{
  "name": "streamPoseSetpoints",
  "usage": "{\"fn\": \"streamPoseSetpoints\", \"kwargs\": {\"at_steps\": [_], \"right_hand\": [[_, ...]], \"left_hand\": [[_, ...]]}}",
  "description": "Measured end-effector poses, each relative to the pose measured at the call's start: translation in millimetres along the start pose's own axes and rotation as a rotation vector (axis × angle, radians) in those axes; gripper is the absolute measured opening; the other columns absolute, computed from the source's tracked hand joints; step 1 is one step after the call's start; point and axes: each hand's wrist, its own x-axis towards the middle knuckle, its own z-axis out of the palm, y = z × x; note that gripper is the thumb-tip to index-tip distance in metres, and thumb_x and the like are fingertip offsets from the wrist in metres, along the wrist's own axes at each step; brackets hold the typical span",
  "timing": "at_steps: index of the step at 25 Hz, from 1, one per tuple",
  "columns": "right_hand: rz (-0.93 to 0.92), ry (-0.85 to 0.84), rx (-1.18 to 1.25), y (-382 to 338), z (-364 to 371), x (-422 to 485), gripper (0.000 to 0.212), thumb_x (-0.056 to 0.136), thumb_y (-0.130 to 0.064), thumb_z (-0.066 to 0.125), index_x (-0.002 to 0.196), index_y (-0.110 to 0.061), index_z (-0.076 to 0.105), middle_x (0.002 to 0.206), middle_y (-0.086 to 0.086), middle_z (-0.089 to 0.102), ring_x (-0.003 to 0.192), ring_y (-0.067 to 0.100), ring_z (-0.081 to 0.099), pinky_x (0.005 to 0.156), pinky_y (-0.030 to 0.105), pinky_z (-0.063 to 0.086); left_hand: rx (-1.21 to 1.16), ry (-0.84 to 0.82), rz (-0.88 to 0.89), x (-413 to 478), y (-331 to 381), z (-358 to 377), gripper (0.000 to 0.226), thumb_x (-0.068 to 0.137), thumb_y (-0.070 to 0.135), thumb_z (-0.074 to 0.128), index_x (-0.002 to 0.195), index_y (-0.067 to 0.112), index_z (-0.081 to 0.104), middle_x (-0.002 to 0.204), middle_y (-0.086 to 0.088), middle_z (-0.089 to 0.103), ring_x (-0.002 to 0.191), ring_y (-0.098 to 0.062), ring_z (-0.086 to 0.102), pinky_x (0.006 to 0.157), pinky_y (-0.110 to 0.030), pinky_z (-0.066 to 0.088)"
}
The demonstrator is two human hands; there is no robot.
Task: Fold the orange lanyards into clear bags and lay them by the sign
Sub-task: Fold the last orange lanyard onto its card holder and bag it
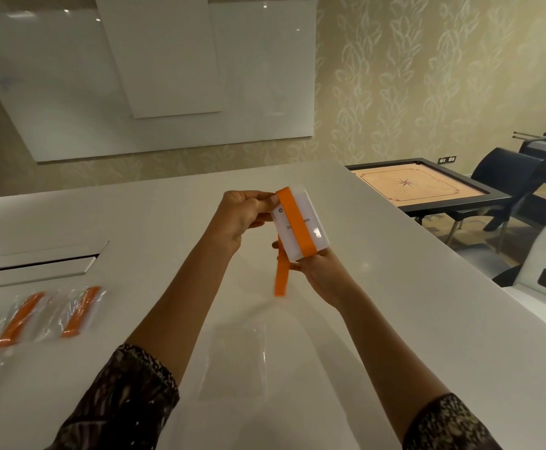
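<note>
Orange lanyard (pixel 297 222): flat band wound round a white printed card (pixel 312 209) that I hold at frame centre, tail hanging below. Empty clear bag (pixel 249 355): flat, lower centre. Bagged lanyards (pixel 82 311): three, lower left, one cut off by the frame edge.

Left hand (pixel 239 219), right hand (pixel 320 274) grip white card (pixel 314 212) wrapped in orange lanyard (pixel 297 222).

Warm, moderate indoor light falls from overhead. Small lamp reflections dot the glossy whiteboard (pixel 54 92), and a glare spot sits on the white card (pixel 314 222). The bench (pixel 395 303) shows soft sheen and faint shadows. The hanging end of the lanyard (pixel 280 282) is motion-blurred. The bagged lanyards (pixel 38 315) at the left edge look soft, and straight lines bow.
</note>
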Motion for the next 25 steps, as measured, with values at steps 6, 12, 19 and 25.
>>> {"fn": "streamPoseSetpoints", "kwargs": {"at_steps": [6,12,19,25], "right_hand": [[-0.007,0.181,-0.226,-1.2,-6.6,-4.5,0.024,0.093,-0.001,0.050,0.103,-0.012,0.069,0.092,0.009,0.074,0.089,0.028,0.070,0.082,0.040,0.059],[-0.022,0.277,-0.232,2.7,-14.6,-3.4,0.028,0.090,0.003,0.051,0.093,-0.013,0.074,0.077,0.006,0.073,0.068,0.016,0.071,0.065,0.023,0.058],[0.062,0.251,-0.204,9.5,-0.6,-12.0,0.022,0.096,-0.007,0.051,0.087,-0.011,0.071,0.073,0.007,0.071,0.063,0.016,0.069,0.066,0.029,0.055],[0.250,0.158,-0.405,9.4,9.8,-25.6,0.021,0.097,-0.009,0.050,0.095,-0.002,0.070,0.077,0.005,0.071,0.059,0.009,0.067,0.060,0.020,0.056]], "left_hand": [[0.012,0.051,0.036,-0.1,2.7,-7.6,0.010,0.082,0.018,0.072,0.090,0.013,0.071,0.079,0.002,0.071,0.063,-0.002,0.070,0.055,-0.009,0.051],[0.015,0.006,-0.001,-2.8,4.1,-9.9,0.002,0.084,0.011,0.069,0.086,0.012,0.071,0.080,-0.003,0.072,0.066,-0.006,0.070,0.056,-0.012,0.053],[0.017,0.259,0.027,10.5,-14.3,2.5,0.016,0.084,0.017,0.071,0.097,0.007,0.072,0.092,-0.009,0.073,0.077,-0.015,0.070,0.069,-0.023,0.058],[0.376,0.530,0.174,16.0,-35.5,-4.2,0.021,0.088,0.029,0.067,0.095,0.011,0.075,0.089,-0.005,0.075,0.078,-0.019,0.070,0.076,-0.038,0.058]]}}
